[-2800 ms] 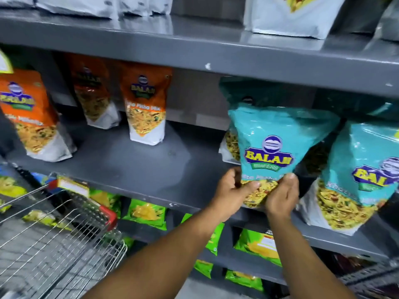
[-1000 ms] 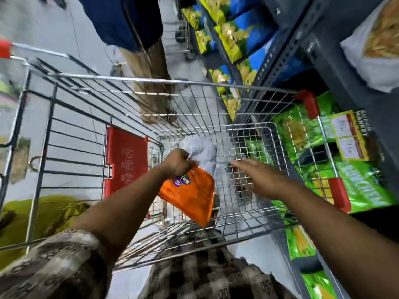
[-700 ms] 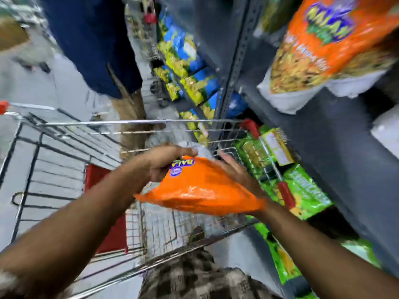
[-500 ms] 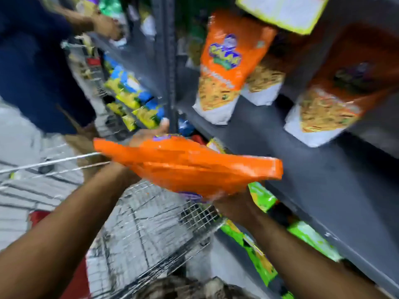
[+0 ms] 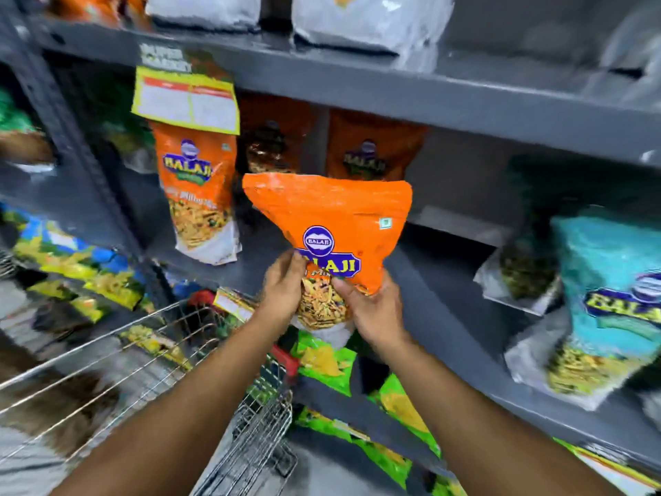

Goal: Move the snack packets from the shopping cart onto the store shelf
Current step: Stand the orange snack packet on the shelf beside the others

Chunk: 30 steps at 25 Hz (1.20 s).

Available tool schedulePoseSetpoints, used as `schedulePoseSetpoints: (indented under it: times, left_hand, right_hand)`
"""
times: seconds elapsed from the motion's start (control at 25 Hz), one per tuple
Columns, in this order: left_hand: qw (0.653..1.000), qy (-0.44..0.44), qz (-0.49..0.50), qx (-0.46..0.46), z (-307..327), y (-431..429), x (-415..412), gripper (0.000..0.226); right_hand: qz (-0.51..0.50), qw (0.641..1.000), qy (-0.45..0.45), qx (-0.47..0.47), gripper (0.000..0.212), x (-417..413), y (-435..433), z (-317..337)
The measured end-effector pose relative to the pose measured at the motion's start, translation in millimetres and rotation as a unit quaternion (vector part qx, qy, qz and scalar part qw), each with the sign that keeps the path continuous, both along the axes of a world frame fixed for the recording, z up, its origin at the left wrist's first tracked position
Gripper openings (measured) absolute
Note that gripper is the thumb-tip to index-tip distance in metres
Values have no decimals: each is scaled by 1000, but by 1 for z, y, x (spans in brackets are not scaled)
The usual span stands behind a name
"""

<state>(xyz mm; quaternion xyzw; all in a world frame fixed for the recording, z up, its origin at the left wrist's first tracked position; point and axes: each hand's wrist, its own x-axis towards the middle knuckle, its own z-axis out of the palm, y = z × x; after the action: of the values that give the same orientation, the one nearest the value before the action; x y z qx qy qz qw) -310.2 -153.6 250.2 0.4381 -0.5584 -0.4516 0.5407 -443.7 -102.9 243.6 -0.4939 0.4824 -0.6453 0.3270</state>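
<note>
1. Both my left hand [image 5: 282,291] and right hand [image 5: 372,309] grip the orange snack packet [image 5: 332,223] by its bottom, upright above the shelf's [image 5: 447,291] front edge.
2. It looks light, soft, crinkly; low corners seem safest.

Four orange snack packets can be counted: one held up [image 5: 332,223] in front of the grey middle shelf [image 5: 447,298], one standing at the shelf's left [image 5: 198,195], and two in shadow at the back [image 5: 273,141] [image 5: 372,148]. Two hands grip the held packet, the left hand [image 5: 282,289] and the right hand [image 5: 372,309]. At the right stands one teal packet [image 5: 608,298] (a darker packet [image 5: 522,273] sits behind it, colour unclear). One yellow-edged price tag [image 5: 186,100] hangs from the upper shelf. One wire shopping cart [image 5: 150,356] sits lower left. Green packets [image 5: 325,359] fill the lower shelf, at least three, too blurred to count exactly.
</note>
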Motion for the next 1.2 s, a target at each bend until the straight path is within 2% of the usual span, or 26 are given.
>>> schedulePoseSetpoints:
  times: [0.12,0.28,0.36,0.44,0.52,0.64,0.68,0.72,0.76,0.8,0.88,0.96,1.0,1.04,1.08,1.12,1.16,1.2]
  left_hand:
    - [997,17,65,34,-6,-27,-12,25]
    - [991,54,113,51,-16,-49,-24,35]
    - [990,70,114,54,-22,-56,-26,29]
    - [993,78,83,45,-25,-63,-26,25]
    - [995,69,63,35,-25,-67,-23,33]
    - [997,65,-34,-5,-33,-67,-9,39]
    - [992,67,-103,-14,-39,-68,-2,52]
    - [985,51,-162,-13,-44,-68,5,74]
    - [980,10,-198,-11,-47,-70,12,94]
    - [976,-42,-212,-15,-48,-72,18,106]
    - [968,-148,-200,-31,-44,-76,27,113]
    - [956,-231,-176,-35,-38,-80,30,106]
    - [953,-250,-169,-33,-37,-81,31,101]
    - [952,-257,-162,-31,-38,-83,32,97]
    - [954,-257,-154,-25,-38,-84,34,94]
    - [956,-255,-146,-17,-38,-85,36,92]
    - [957,-254,-138,-10,-37,-86,38,90]
    - [957,-257,-133,-2,-37,-87,41,89]
  right_hand:
    - [-15,997,70,33,33,-9,-23,0]
    - [-38,987,132,87,46,-11,-46,-3]
    - [-46,984,140,99,47,-12,-53,-4]
    - [-54,982,145,106,50,-12,-59,-6]
    - [-52,981,148,116,57,-11,-61,-4]
    - [20,994,93,49,80,-17,-52,24]
    - [39,997,66,5,87,-21,-49,43]
    - [41,998,43,-38,82,-25,-48,65]
    - [29,997,28,-70,67,-27,-50,88]
    - [7,996,46,-75,48,-28,-53,112]
    - [0,982,188,23,30,-25,-61,157]
    - [54,918,365,148,28,-20,-70,182]
    - [44,887,428,164,26,-16,-73,184]
    - [-20,864,482,141,26,-15,-74,181]
    - [-140,842,516,78,29,-15,-74,170]
    - [-246,827,505,14,32,-14,-71,158]
    - [-309,844,438,-31,33,-13,-69,149]
    - [-325,884,332,-52,31,-13,-68,143]
